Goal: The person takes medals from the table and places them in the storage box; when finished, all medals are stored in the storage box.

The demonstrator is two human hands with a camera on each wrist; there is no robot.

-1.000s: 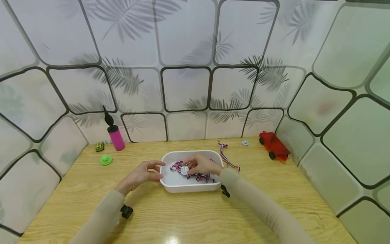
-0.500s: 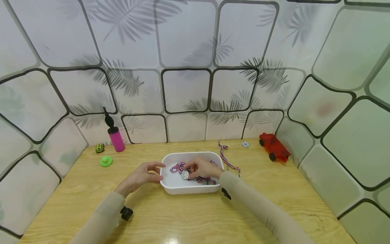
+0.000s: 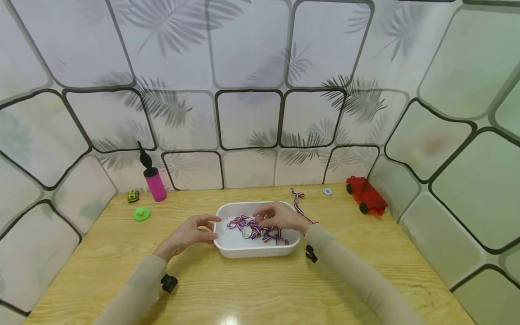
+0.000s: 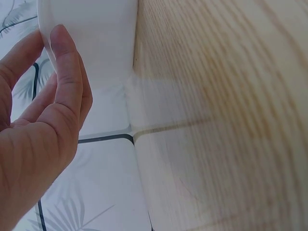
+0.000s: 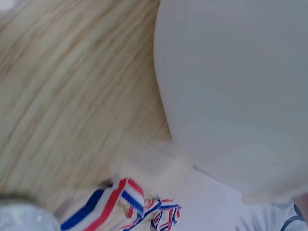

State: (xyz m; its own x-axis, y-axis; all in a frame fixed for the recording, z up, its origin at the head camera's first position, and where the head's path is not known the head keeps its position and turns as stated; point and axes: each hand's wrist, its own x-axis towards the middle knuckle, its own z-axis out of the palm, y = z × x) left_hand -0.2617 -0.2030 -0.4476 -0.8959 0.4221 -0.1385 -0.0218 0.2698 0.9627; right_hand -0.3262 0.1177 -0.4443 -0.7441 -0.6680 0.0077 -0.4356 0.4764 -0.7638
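Observation:
In the head view, my left hand (image 3: 187, 234) grips the left end of a white plastic tub (image 3: 253, 253). The left wrist view shows bent fingers at the tub's rim (image 4: 45, 29), with a fingertip against its outer wall. My right hand (image 3: 282, 215) hovers over the tub's right half, its fingers loosely bent and nothing visibly held. Below and left of it, a silver medal (image 3: 246, 232) lies face up among tangled red, white and blue ribbons (image 3: 271, 235). Whether the fingertips touch a ribbon I cannot tell.
Outside the tub, another striped ribbon (image 3: 298, 205) lies beside a partly cut-off silver disc (image 5: 24, 219). Farther back sit a round token (image 3: 327, 191) and a red toy vehicle (image 3: 367, 196). At left are a pink pump (image 3: 155, 185), a toy car (image 3: 132, 195) and a green duck (image 3: 141, 213).
My right hand has let go of the silver medal, leaving it in the tub, and has drawn back to the right. The left hand stays at the tub's left end.

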